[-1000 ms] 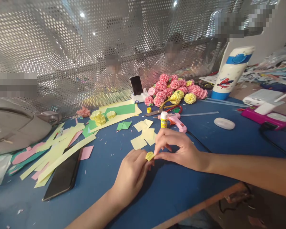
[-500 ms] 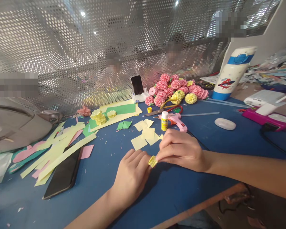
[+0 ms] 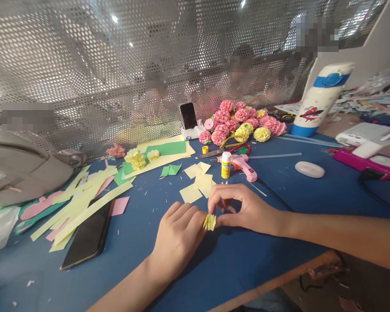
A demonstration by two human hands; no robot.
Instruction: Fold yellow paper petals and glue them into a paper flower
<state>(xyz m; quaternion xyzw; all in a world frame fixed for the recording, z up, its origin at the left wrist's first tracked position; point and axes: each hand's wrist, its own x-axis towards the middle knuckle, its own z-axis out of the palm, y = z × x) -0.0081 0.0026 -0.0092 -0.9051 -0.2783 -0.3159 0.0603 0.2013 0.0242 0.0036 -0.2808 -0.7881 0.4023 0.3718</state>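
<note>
A small pleated piece of yellow paper [image 3: 209, 222] is pinched at its left side by my left hand [image 3: 181, 234], whose fingers are curled with the knuckles up. On the paper's other side, my right hand [image 3: 243, 208] holds its edge with thumb and forefinger, the other fingers bent behind. Just beyond the hands lie several pale yellow paper squares [image 3: 190, 193]. A glue stick [image 3: 225, 167] with a white base stands uncapped-side unclear, next to a pink glue gun [image 3: 243, 167]. Scissors [image 3: 214, 152] lie behind them.
Pink and yellow paper flowers [image 3: 225, 123] are heaped at the back, beside a tilted white bottle [image 3: 321, 102]. Paper strips [image 3: 91, 212] partly cover a dark phone [image 3: 86, 242] on the left. A magenta power strip [image 3: 360, 164] and white mouse-like object [image 3: 310, 169] sit right.
My right hand's fingers have opened slightly and shifted on the yellow paper, so more of its pleats show. My left hand keeps its pinch.
</note>
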